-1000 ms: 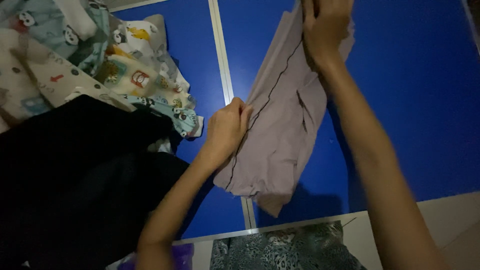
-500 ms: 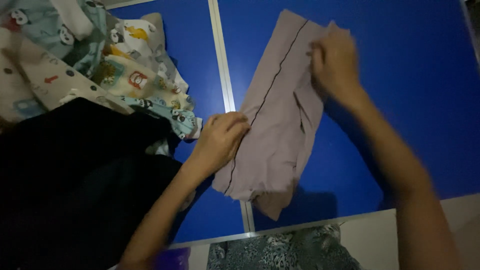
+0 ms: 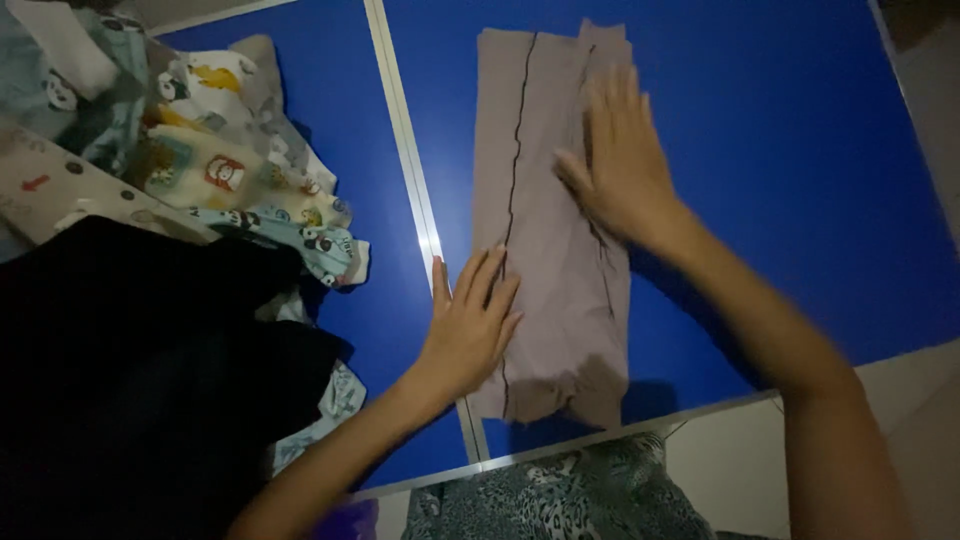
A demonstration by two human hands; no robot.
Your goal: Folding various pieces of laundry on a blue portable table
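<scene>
No pkgs, labels, signs or screens in view (just cloth on a blue surface).

garment [image 3: 550,230]: plain taupe, dark seam | table [image 3: 780,170]: blue | clothes pile [image 3: 230,170]: cartoon-animal prints | cloth [image 3: 130,370]: black

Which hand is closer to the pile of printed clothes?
Left. The left hand lies flat on the grey cloth's lower left edge, just right of the printed pile. The right hand presses the cloth's upper right part, farther away.
</scene>
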